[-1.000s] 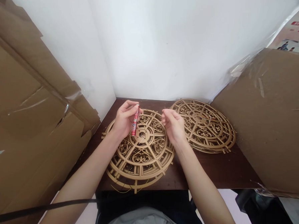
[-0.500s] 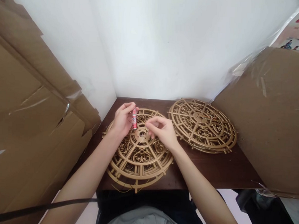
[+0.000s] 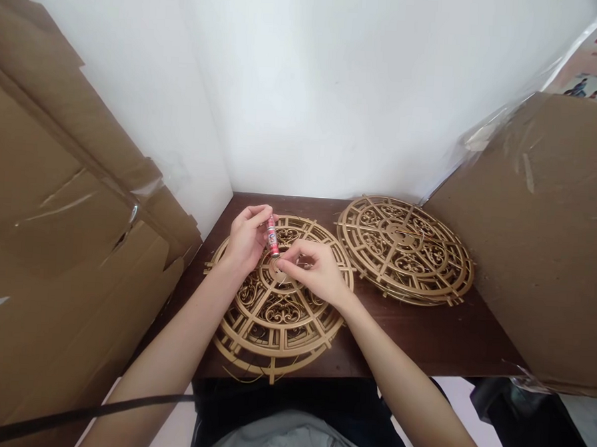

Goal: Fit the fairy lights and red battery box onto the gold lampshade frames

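- My left hand (image 3: 245,244) grips a small red tube (image 3: 272,237), tilted over the gold round openwork disc (image 3: 284,313) on the dark brown table (image 3: 422,337).
- My right hand (image 3: 315,278) is pinched shut at the disc's hub, can't tell on what.

Small red tube (image 3: 272,237) with a pale label band sits pinched in the left hand (image 3: 245,242). It's tilted, lower tip aimed down at the hub of the gold disc (image 3: 284,314). The disc lies flat at the near left of the table (image 3: 422,337): round, openwork, spokes and scroll panels, on top of a stack of like pieces. Right hand (image 3: 316,274) pinches at that hub, just beside the tube's tip.
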{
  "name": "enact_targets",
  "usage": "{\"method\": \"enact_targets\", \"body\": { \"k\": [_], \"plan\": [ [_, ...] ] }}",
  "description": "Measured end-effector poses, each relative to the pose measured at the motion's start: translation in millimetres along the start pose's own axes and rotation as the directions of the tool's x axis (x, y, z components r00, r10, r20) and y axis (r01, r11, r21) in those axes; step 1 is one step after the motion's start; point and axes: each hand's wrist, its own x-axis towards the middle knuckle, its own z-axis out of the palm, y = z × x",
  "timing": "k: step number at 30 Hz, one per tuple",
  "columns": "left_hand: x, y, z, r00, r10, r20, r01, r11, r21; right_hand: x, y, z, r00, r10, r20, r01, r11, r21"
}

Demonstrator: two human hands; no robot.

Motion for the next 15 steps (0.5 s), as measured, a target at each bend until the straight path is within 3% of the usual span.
{"method": "enact_targets", "body": {
  "k": [7,15],
  "plan": [
    [-4.0,-0.2,1.7,1.000,-0.015,0.021,0.015,1.000,0.017,-0.3,1.9,0.5,1.000,-0.015,-0.003,0.015,1.000,-0.013],
    [-2.3,-3.5,0.8,0.998,0.057,0.041,-0.058,0.998,0.027,-1.5,0.7,1.9,0.999,-0.014,-0.033,0.011,0.997,-0.072]
  ]
}}
